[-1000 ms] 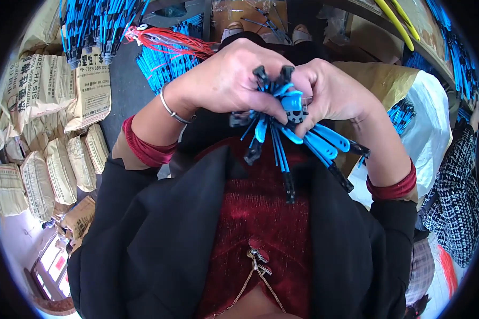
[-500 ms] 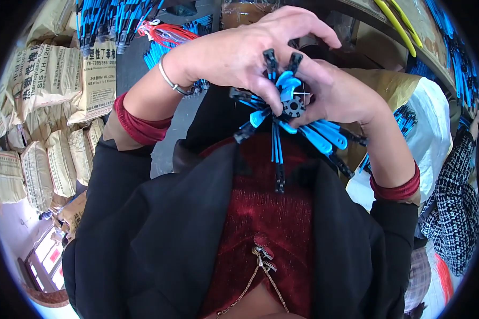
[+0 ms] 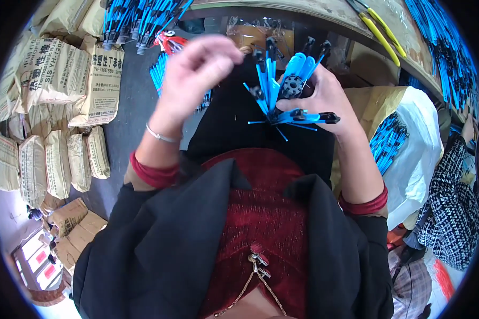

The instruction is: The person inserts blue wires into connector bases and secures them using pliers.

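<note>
My right hand grips a cluster of blue strips with black jointed ends. A round black notched hub sits at its middle, and the strips fan out around it, several upward and others sideways and down. A thin pale wire end shows beside the hub. My left hand is raised to the left, apart from the cluster. Motion smears its bent fingers, and no object shows clearly in it.
A wooden bench across the top holds yellow-handled pliers and bundles of blue strips. On the right, an open white sack contains more strips. Paper sacks are stacked at left. A patterned garment shows a person nearby.
My left hand has let go of the cluster and moved left, turning as it went. My right hand still holds the cluster, now tilted with more strips pointing upward.
</note>
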The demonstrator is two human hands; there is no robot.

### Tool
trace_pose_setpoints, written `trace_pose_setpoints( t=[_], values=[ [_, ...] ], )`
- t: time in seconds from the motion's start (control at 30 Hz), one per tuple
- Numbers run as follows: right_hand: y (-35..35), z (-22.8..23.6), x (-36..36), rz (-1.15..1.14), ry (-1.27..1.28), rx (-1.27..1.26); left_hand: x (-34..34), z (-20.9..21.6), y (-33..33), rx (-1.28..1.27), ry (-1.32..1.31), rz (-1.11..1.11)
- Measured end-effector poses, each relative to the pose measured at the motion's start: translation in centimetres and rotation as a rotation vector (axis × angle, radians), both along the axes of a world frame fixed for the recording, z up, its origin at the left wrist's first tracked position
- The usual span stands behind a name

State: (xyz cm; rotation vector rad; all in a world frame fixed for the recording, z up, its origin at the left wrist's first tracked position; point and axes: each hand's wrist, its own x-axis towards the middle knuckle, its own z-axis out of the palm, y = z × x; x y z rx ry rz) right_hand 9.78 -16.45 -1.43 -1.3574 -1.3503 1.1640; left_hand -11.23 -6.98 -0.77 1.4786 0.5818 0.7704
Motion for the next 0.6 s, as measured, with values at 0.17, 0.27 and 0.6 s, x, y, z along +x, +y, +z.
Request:
trace_pose_setpoints(
  t=[0.17,0.27,0.6],
  values=[
    [-1.0,0.2,-2.6,-0.191,-0.206,-0.064,1.0,-0.7,-2.9,0.361,0.288,-0.033],
    [-1.1,0.6,-3.3,-0.254,-0.239,-0.037,1.6,-1.6,-2.0,0.505,0.224,-0.038],
    [-1.4,0.4,-2.4,-0.427,-0.507,0.196,3.2,-1.9,-1.9,0.459,0.181,0.034]
  ],
)
